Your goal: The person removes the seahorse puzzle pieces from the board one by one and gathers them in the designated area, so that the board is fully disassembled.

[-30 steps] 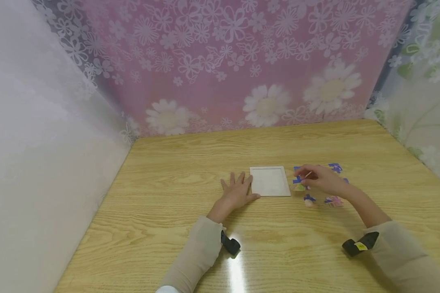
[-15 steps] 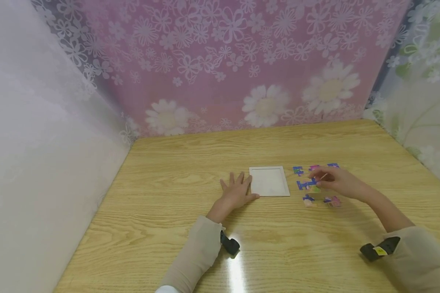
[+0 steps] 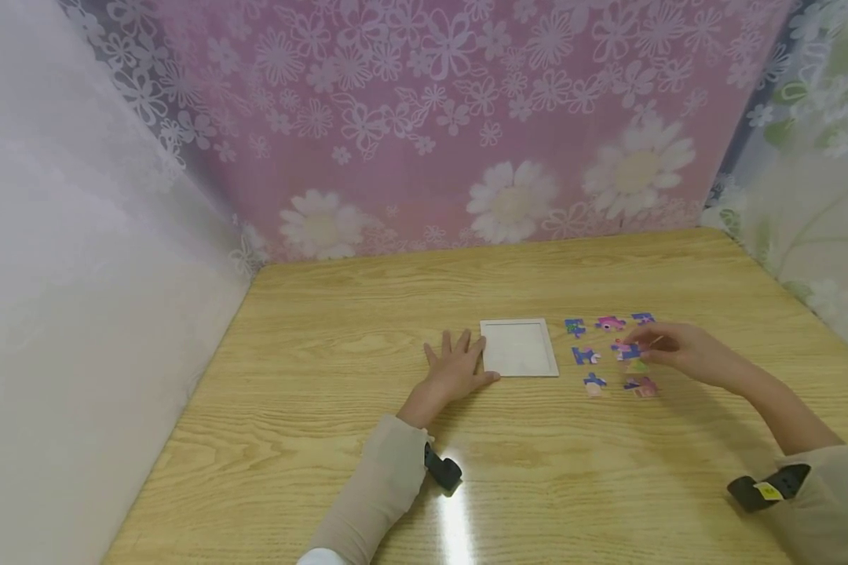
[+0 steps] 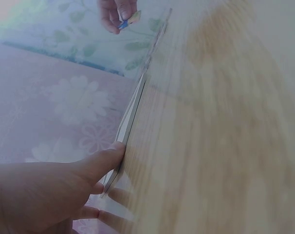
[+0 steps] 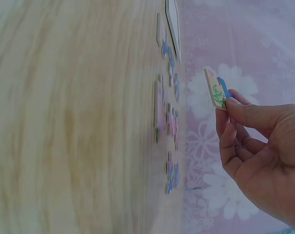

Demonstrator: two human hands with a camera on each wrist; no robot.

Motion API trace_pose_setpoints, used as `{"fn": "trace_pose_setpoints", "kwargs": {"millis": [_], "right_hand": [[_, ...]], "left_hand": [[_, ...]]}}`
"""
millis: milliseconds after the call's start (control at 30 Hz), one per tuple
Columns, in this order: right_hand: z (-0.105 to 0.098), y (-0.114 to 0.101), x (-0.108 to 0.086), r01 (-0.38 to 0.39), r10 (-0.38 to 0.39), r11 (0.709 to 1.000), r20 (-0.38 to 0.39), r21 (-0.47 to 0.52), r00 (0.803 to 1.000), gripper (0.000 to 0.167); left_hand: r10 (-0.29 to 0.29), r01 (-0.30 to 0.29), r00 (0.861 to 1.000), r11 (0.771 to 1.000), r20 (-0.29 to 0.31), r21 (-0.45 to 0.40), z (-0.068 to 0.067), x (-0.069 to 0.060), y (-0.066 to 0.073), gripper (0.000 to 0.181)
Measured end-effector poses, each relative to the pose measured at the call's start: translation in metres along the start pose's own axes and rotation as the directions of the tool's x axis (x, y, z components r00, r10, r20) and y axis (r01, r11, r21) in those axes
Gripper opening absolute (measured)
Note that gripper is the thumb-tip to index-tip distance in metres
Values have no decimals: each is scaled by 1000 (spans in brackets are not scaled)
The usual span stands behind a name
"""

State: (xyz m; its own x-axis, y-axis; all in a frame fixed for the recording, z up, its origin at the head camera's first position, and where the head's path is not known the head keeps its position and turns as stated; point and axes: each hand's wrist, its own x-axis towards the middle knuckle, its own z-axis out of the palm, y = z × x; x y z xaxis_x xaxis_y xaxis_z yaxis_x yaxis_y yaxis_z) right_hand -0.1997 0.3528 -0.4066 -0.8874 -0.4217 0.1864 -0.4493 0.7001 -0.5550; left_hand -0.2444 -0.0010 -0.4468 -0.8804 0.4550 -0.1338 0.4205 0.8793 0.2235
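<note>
A white square puzzle frame (image 3: 519, 350) lies on the table, its inside bare. My left hand (image 3: 454, 373) lies flat with spread fingers at the frame's left edge; in the left wrist view the thumb (image 4: 106, 161) touches that edge. Above the loose pieces, my right hand (image 3: 689, 357) pinches a puzzle piece (image 5: 217, 91) between thumb and fingers. It has blue, yellow and green on it and is clear of the table in the right wrist view. Several jigsaw pieces (image 3: 611, 323) in blue and pink lie in loose rows right of the frame.
The wooden table (image 3: 339, 337) runs back to a pink flowered cloth (image 3: 410, 157). A white wall (image 3: 113, 329) stands at the left and a flowered sheet (image 3: 827, 196) at the right. Black wrist cameras (image 3: 444, 471) sit on both sleeves.
My right hand has moved to the right across the loose pieces, carrying the pinched puzzle piece and uncovering pieces behind it. My left hand and the frame have stayed in place.
</note>
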Motion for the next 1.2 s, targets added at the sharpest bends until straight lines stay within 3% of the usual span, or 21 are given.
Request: {"fn": "trace_pose_setpoints", "kwargs": {"millis": [367,1000,1200], "right_hand": [[-9,11,-15,24,-26,999,-49,-44,998,21],[-17,37,-40,-116,116,993,21,2,993,21],[-17,42,-44,-108,107,994,36,25,994,20]], "left_hand": [[6,-6,1000,1000,1,-15,-2,-2,1,72],[8,-8,1000,1000,-6,-3,-1,0,0,73],[7,-7,1000,1000,-7,-5,-1,0,0,72]]}}
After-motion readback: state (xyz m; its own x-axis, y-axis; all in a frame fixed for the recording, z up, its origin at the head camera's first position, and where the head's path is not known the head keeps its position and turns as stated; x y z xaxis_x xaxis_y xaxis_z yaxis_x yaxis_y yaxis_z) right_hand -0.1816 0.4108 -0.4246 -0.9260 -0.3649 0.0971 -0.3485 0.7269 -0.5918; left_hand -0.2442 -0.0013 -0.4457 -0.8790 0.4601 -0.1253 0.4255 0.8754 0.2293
